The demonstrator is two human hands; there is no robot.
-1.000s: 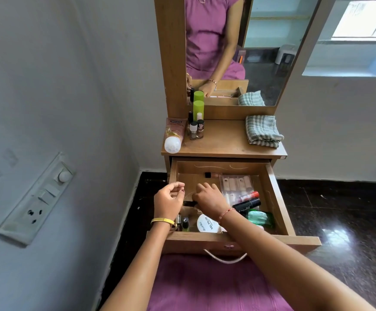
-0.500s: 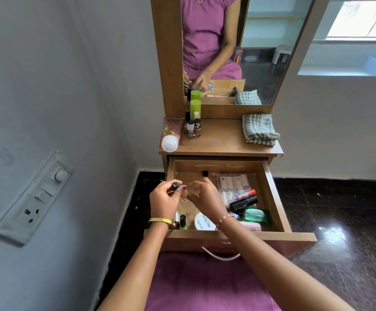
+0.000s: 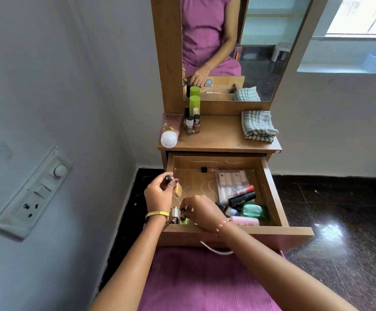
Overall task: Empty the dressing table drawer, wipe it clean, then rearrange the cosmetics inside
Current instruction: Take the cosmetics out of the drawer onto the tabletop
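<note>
The wooden dressing table drawer [image 3: 274, 194] stands pulled fully out toward my lap. Its left rear floor area is bare wood; the right half holds a clear plastic tray of pale tubes [image 3: 232, 185], a black cylindrical tube [image 3: 242, 199], a green transparent bottle [image 3: 253, 211] and a pink tube [image 3: 245, 221] lying against the front wall. The grey wall runs close along the drawer's left edge.

My left hand [image 3: 158, 195] hovers over the drawer's left wall, fingers curled round a small amber bottle with a black cap [image 3: 175, 187]. My right hand [image 3: 201, 212] reaches down into the front left corner, fingertips closed on small items there beside a silver-capped bottle [image 3: 175, 213]; which item it grips, I cannot tell. The 2 hands are near each other, not touching.

On the tabletop [image 3: 218, 136] stand nail polish bottles [image 3: 192, 124], a green cylindrical bottle [image 3: 194, 105], a lying pink tube with white cap [image 3: 169, 131] and a folded checked cloth [image 3: 257, 126].
</note>
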